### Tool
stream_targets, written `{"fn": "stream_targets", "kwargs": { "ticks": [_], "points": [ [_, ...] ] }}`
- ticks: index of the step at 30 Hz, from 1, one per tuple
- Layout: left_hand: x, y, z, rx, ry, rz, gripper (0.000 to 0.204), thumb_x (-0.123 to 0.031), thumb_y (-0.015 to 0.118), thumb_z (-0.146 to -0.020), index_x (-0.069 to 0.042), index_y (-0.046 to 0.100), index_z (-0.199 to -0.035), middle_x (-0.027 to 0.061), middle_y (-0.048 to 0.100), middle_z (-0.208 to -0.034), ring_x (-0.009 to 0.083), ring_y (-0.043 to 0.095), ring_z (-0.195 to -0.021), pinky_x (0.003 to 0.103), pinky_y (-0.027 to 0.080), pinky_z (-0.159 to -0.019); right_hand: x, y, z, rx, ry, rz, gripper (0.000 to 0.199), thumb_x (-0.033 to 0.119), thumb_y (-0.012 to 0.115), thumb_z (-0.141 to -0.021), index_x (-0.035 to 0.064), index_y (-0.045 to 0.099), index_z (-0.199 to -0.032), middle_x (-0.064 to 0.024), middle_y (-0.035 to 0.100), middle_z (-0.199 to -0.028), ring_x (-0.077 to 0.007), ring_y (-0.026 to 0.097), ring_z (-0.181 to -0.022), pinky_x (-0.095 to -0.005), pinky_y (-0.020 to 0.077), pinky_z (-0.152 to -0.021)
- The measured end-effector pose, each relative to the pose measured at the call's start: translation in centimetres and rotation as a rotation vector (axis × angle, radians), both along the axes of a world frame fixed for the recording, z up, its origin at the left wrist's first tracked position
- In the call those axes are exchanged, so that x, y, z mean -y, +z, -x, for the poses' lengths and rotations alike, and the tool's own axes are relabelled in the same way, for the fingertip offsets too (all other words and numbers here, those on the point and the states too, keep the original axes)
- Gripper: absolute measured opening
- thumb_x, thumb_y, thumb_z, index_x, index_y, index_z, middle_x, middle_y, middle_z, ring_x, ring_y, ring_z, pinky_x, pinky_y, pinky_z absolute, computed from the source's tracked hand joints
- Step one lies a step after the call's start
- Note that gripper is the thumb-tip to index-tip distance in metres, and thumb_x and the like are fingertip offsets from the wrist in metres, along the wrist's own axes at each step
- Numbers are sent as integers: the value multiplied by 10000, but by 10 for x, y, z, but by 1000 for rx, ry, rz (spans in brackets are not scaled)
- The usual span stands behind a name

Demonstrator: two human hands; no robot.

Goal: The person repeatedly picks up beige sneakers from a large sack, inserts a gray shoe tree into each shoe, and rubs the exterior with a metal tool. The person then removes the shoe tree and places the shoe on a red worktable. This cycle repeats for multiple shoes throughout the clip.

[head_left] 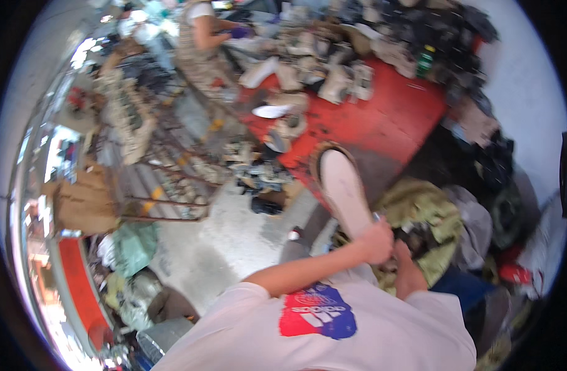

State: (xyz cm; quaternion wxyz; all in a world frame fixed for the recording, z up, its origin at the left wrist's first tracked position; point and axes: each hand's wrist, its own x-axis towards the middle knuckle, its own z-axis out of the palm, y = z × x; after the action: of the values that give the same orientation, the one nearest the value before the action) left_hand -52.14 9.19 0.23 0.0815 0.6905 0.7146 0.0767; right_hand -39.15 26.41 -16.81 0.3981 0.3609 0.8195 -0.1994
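A shoe upper point(345, 188) with a pale pink underside and a tan-brown edge stands tilted in front of me, its toe end over the corner of the red table point(388, 117). My left hand point(376, 241) is closed in a fist against the shoe's near end. A small shiny bit shows above that fist, too small to name. My right hand point(405, 263) is close beside it, lower and to the right, with its fingers blurred and partly hidden near a dark bundle.
Several beige shoes point(336, 83) crowd the table's far side, with a green bottle point(425, 60) at the right. Yellow-green cloth point(425, 207) lies to my right. Metal racks point(172, 179) stand at the left, above the grey floor point(197, 260). A person point(203, 37) works at the back.
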Motion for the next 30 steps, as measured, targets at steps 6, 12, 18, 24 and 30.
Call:
{"fn": "stream_targets", "kwargs": {
  "ticks": [6, 12, 18, 24, 30],
  "points": [
    [5, 20, 10, 128, -80, -62, 316, -340, 597, -837, -73, 743, -751, 78, 714, -827, 267, 650, -858, 407, 448, -877, -69, -62, 95, -138, -168, 230, 235, 141, 611, -886, -42, 676, -1020, -234, 707, -956, -313, 707, -782, -441, 519, -609],
    [21, 32, 36, 373, -183, -357, 189, -249, 682, -774, -66, 712, -738, 79, 676, -742, 280, 639, -810, 405, 466, -910, -57, 13, 183, -290, -439, 414, 313, 148, 685, -825, -50, 671, -1068, -202, 692, -844, -271, 691, -625, -451, 547, -545],
    [47, 53, 150, 111, 526, -566, 293, 5, 598, -793, -76, 727, -1043, 82, 721, -1143, 275, 659, -1076, 464, 433, -1004, -6, 167, 238, -1342, 260, 152, 515, 36, 631, -847, 33, 601, -1361, -224, 524, -1442, -333, 608, -1188, -401, 523, -977],
    [84, 31, 231, -395, 352, -210, 424, -135, 672, -842, -152, 681, -1265, -18, 653, -1356, 202, 532, -1361, 577, 291, -1176, -4, 184, 266, -1332, 1047, -254, 345, -6, 582, -843, 24, 671, -1175, -113, 599, -1327, -323, 628, -1105, -421, 535, -943],
    [76, -35, 220, -174, 521, -368, 305, -176, 651, -854, -143, 728, -1147, 11, 706, -1243, 200, 599, -1220, 508, 346, -1060, -16, 137, 242, -1441, 735, -60, 311, 77, 646, -798, 7, 686, -1098, -116, 672, -1152, -334, 627, -1053, -420, 536, -916]
  ]
}}
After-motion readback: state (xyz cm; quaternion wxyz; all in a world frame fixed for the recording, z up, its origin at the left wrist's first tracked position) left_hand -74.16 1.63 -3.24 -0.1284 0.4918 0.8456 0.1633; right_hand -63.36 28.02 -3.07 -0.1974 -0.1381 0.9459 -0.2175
